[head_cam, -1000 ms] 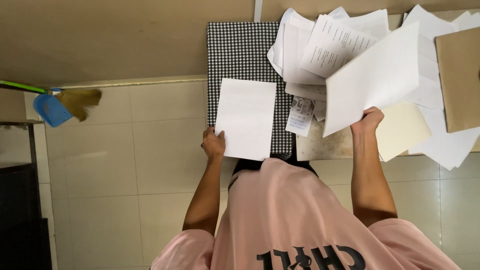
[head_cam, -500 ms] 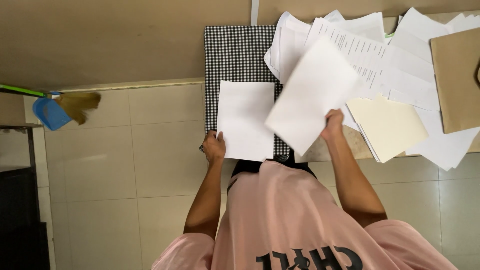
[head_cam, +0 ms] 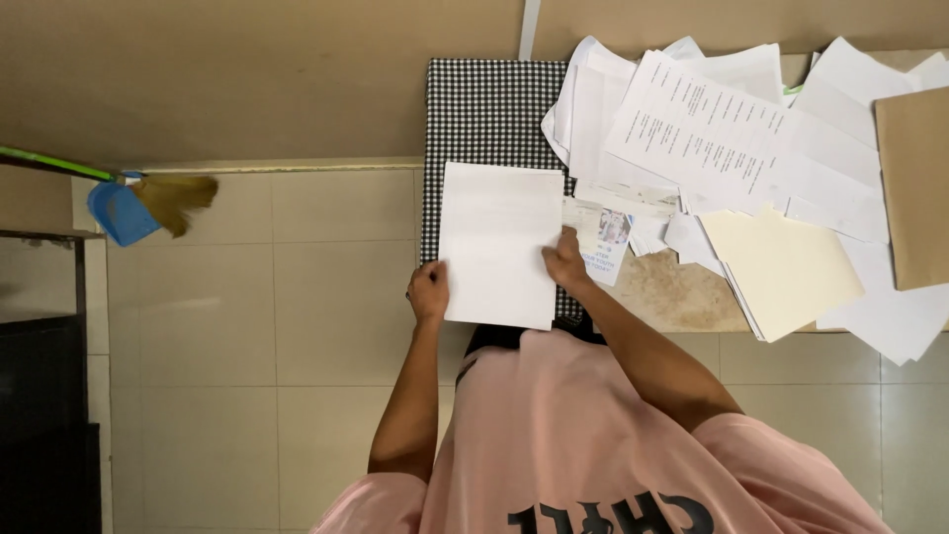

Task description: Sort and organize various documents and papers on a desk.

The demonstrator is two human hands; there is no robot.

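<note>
Item: small stack of blank white sheets (head_cam: 499, 242), middle of the frame, lying flat on the black-and-white checked cloth (head_cam: 484, 109) that covers the left end of the counter (head_cam: 672, 297). The near edge of the stack overhangs the counter's edge toward me, which gives both my hands something to take hold of.

Left hand (head_cam: 429, 291): at the lower left corner of the stack. Grip closed on that corner, thumb on top, fingers curled below. This end looks pinned to keep the sheets from sliding.

Right hand (head_cam: 565, 261): at the right edge of the stack, low down. Fingers bunched together and pressed against the paper's edge; whether they pinch it or only push it square, I cannot tell. Placed opposite the left, it seems set to line the edges up.

Nearby, centre right: a small printed leaflet (head_cam: 605, 240) just beside my right hand, partly under loose paper.

Upper right: a spread heap of loose sheets, topped by a printed list page (head_cam: 707, 129), tilted. Below it a cream folder (head_cam: 786, 272) hanging over the counter's edge. Far right edge: a brown envelope (head_cam: 914, 188).

Far left of frame: a blue dustpan (head_cam: 117, 211) and a straw broom (head_cam: 178, 196) against the wall, above the tiled floor (head_cam: 326, 326).
</note>
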